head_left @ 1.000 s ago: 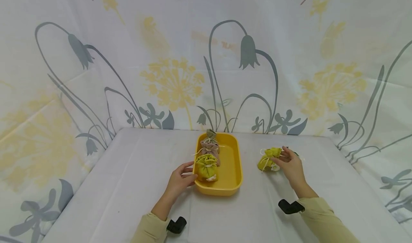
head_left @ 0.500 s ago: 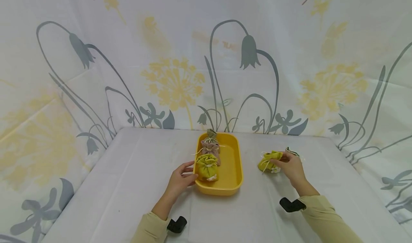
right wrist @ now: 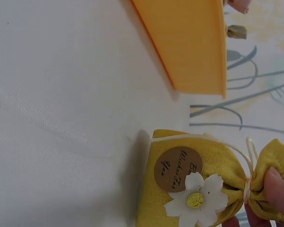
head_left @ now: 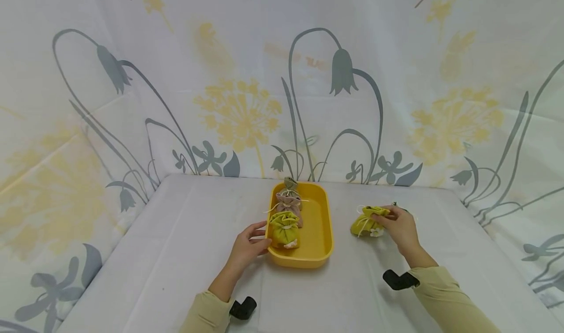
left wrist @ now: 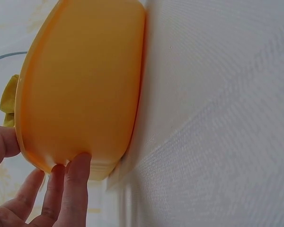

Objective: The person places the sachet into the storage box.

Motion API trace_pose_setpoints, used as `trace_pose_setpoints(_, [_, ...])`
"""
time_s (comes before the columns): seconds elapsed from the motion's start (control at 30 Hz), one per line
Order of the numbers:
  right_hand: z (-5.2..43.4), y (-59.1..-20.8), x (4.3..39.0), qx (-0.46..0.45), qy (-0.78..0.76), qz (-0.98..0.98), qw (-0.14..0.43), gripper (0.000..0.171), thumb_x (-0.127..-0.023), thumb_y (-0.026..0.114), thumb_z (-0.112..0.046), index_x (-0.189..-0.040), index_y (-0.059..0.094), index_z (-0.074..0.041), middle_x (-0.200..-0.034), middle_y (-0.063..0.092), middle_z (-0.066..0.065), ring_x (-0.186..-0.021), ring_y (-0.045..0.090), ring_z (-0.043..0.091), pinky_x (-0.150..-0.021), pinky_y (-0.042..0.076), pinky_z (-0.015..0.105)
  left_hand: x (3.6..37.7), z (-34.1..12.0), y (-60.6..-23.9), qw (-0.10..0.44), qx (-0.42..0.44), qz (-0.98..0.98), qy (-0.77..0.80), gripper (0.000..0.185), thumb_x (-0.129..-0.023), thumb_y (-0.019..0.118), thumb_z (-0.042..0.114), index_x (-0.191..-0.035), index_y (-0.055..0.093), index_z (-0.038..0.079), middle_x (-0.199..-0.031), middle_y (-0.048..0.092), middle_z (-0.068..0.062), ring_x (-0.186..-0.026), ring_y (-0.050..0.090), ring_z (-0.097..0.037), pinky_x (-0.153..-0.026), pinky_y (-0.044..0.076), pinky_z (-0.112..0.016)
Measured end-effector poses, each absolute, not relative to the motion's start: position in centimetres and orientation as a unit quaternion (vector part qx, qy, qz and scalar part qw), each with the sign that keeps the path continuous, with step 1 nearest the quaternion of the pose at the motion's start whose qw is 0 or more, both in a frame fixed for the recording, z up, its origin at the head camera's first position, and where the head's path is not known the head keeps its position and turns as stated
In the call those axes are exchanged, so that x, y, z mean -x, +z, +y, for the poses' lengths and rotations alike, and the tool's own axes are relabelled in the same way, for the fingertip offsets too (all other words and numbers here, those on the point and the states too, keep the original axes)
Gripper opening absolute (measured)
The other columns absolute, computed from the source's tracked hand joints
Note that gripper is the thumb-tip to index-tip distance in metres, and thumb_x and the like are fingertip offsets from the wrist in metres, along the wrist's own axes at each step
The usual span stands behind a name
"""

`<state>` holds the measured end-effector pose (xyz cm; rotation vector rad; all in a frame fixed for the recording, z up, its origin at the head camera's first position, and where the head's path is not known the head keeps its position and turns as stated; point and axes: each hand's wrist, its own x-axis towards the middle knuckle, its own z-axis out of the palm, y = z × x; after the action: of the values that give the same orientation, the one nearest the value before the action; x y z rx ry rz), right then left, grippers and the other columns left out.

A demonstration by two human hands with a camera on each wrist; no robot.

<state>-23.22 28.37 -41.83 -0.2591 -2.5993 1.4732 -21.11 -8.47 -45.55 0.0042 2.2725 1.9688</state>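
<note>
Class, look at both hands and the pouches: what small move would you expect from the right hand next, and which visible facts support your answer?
Probably a lift of the yellow-green fabric pouch toward the yellow plastic tray. The right hand pinches its gathered top, the pouch rests on the white table beside the tray, three pouches line the tray's left side with its right side free, and the left hand touches the rim.

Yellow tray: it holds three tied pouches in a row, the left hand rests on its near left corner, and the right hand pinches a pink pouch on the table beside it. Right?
One slip: the pouch pinched by the right hand is yellow-green, as the head view shows. The tray, its three pouches and the left hand are as stated.
</note>
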Motion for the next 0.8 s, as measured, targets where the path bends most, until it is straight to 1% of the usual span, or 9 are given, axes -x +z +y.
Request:
trace_pose_setpoints(0.17, [27.8, -41.2, 23.5, 0.071, 0.501, -0.859, 0.08, 0.042, -0.086, 0.067, -0.021, -0.117, 0.057, 0.006, -0.111, 0.058, 0.019, -0.086, 0.055, 0.008, -0.068, 0.051, 0.016, 21.2, -8.4, -45.7, 0.063, -0.006, 0.755, 0.652, 0.052, -0.084, 0.067, 0.013, -0.132, 0.049, 0.004, -0.117, 0.055, -0.017, -0.098, 0.06, -0.027, -0.074, 0.056, -0.034])
trace_pose_setpoints(0.27, [27.4, -40.8, 23.6, 0.063, 0.501, -0.859, 0.089, 0.041, -0.086, 0.068, -0.019, -0.116, 0.058, 0.007, -0.11, 0.058, 0.018, -0.081, 0.054, 0.002, -0.068, 0.051, 0.016, 21.2, -8.4, -45.7, 0.061, -0.009, 0.755, 0.653, 0.052, -0.084, 0.067, 0.013, -0.132, 0.049, 0.005, -0.117, 0.055, -0.017, -0.098, 0.061, -0.027, -0.074, 0.056, -0.034])
trace_pose_setpoints(0.43, [26.9, -40.1, 23.7, 0.065, 0.508, -0.853, 0.099, 0.039, -0.085, 0.069, -0.017, -0.114, 0.058, 0.008, -0.106, 0.061, 0.017, -0.079, 0.055, 0.002, -0.067, 0.051, 0.015, 21.3, -8.4, -45.7, 0.061, -0.009, 0.753, 0.655, 0.052, -0.084, 0.067, 0.013, -0.132, 0.049, 0.005, -0.116, 0.055, -0.017, -0.098, 0.061, -0.027, -0.074, 0.056, -0.033])
trace_pose_setpoints(0.63, [26.4, -39.2, 23.9, 0.053, 0.499, -0.858, 0.11, 0.04, -0.083, 0.071, -0.02, -0.112, 0.061, 0.006, -0.102, 0.062, 0.014, -0.077, 0.055, 0.0, -0.066, 0.051, 0.015, 21.2, -8.4, -45.8, 0.067, 0.002, 0.755, 0.652, 0.051, -0.084, 0.067, 0.013, -0.132, 0.05, 0.006, -0.116, 0.054, -0.017, -0.096, 0.061, -0.026, -0.074, 0.056, -0.033])
trace_pose_setpoints(0.8, [25.8, -38.3, 24.1, 0.033, 0.499, -0.858, 0.12, 0.038, -0.082, 0.072, -0.022, -0.108, 0.063, 0.005, -0.097, 0.065, 0.012, -0.075, 0.057, 0.0, -0.067, 0.051, 0.015, 21.2, -8.3, -45.7, 0.068, 0.008, 0.757, 0.65, 0.051, -0.084, 0.066, 0.012, -0.132, 0.05, 0.006, -0.116, 0.054, -0.016, -0.095, 0.061, -0.024, -0.074, 0.056, -0.033])
